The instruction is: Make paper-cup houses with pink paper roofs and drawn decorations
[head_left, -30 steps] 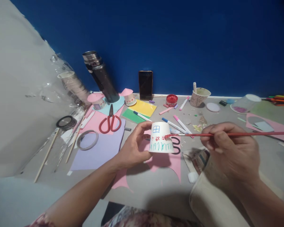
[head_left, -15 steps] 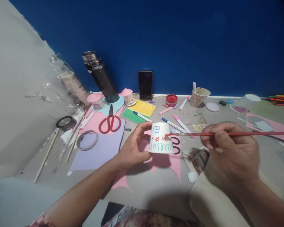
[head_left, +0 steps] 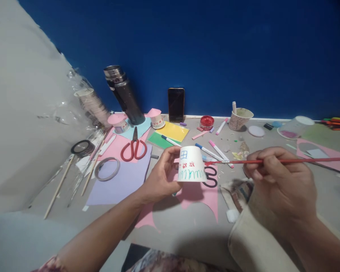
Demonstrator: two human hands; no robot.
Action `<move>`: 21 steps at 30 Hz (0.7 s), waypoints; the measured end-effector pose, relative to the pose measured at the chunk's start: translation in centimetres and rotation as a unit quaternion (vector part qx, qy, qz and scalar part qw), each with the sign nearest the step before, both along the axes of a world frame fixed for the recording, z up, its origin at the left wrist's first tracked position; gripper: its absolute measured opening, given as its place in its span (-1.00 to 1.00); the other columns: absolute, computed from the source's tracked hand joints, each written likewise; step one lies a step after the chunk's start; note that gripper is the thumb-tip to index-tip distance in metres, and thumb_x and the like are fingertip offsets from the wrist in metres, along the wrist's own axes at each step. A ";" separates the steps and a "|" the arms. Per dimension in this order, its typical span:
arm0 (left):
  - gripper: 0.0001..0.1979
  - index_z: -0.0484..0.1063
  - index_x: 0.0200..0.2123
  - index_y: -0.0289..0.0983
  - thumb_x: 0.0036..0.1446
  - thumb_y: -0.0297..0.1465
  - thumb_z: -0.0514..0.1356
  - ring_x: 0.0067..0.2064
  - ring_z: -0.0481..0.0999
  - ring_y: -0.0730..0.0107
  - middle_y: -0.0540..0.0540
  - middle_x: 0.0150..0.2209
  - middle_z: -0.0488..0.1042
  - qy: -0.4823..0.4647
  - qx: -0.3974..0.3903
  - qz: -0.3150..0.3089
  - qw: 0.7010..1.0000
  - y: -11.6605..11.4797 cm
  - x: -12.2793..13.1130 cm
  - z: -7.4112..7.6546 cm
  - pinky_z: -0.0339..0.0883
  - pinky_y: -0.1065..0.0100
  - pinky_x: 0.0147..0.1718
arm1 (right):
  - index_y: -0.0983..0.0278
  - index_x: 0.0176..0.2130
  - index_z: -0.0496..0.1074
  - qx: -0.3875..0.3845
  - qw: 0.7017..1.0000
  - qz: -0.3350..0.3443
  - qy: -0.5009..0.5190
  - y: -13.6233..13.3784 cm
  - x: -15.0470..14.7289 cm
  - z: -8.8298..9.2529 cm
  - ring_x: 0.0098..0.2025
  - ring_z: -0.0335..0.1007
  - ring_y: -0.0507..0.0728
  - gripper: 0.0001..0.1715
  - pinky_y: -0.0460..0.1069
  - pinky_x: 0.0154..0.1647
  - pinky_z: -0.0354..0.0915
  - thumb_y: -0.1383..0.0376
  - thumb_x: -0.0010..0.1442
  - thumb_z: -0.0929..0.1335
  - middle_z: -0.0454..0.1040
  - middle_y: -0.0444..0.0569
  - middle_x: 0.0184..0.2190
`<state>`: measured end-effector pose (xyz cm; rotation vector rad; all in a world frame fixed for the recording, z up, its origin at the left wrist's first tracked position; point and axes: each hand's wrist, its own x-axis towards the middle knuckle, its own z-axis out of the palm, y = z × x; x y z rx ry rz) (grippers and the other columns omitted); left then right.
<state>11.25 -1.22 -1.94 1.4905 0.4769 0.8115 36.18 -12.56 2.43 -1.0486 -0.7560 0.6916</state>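
My left hand (head_left: 164,170) is closed round the left side of an upside-down white paper cup (head_left: 193,160), held above the table. A blue window, red dabs and green grass strokes mark the cup's side. In my right hand (head_left: 280,181) is a slim red paintbrush (head_left: 303,161), pinched and lying level, its red-wet tip pointing left just off the cup's right edge. Behind the cup, black scissor handles (head_left: 212,176) lie on cut pink paper (head_left: 200,198). An open jar of red paint (head_left: 206,122) stands further back.
Red-handled scissors (head_left: 133,149), a tape roll (head_left: 107,169) and purple paper (head_left: 116,192) lie on the left. Behind them stand a steel flask (head_left: 127,98) and two pink-roofed cups. A phone (head_left: 176,105) leans on the blue wall; a patterned cup (head_left: 240,119) stands right of it.
The brush tip has come away from the cup, moving slightly right. The cup has turned a little in my left hand, its window shifting left. The view has shifted slightly.
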 end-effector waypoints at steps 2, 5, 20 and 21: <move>-0.17 0.28 0.24 0.00 -0.09 -0.59 0.42 0.27 0.38 0.03 -0.13 0.22 0.37 -0.009 0.009 -0.001 1.000 0.0 0.1 0.1 0.32 0.11 0.17 | 0.17 -0.34 0.57 -0.005 1.000 -0.003 0.021 0.3 0.1 0.1 -0.59 0.24 0.01 -0.84 -0.06 -0.56 0.21 0.18 0.22 0.54 0.52 -0.13 -0.54; -0.12 0.28 0.27 0.04 -0.11 -0.57 0.42 0.30 0.35 0.01 -0.12 0.27 0.34 -0.010 0.027 -0.008 1.000 -0.1 0.1 0.5 0.31 0.09 0.19 | 0.16 -0.31 0.58 0.003 0.999 -0.020 0.027 0.6 -0.1 0.0 -0.61 0.23 -0.01 -0.85 -0.07 -0.57 0.22 0.15 0.25 0.52 0.54 -0.14 -0.53; -0.13 0.30 0.25 0.05 -0.08 -0.51 0.55 0.37 0.32 0.03 -0.11 0.29 0.34 -0.026 -0.005 -0.073 0.997 -1.3 1.3 -0.5 0.24 0.05 0.29 | 0.04 0.30 0.43 -0.001 0.905 0.148 -0.398 0.7 -0.4 -3.1 0.17 0.47 0.36 0.07 0.20 0.17 0.41 -0.02 -0.13 0.69 0.52 0.08 0.17; -0.12 0.31 0.25 0.08 -0.09 -0.51 0.55 0.36 0.32 0.05 -0.09 0.28 0.34 -0.023 -0.007 -0.076 0.997 -1.3 1.3 -0.6 0.25 0.07 0.29 | 0.03 0.28 0.45 0.008 0.907 0.140 -0.397 0.7 -0.4 -3.1 0.14 0.48 0.33 -0.01 0.17 0.14 0.43 -0.02 -0.07 0.67 0.53 0.06 0.14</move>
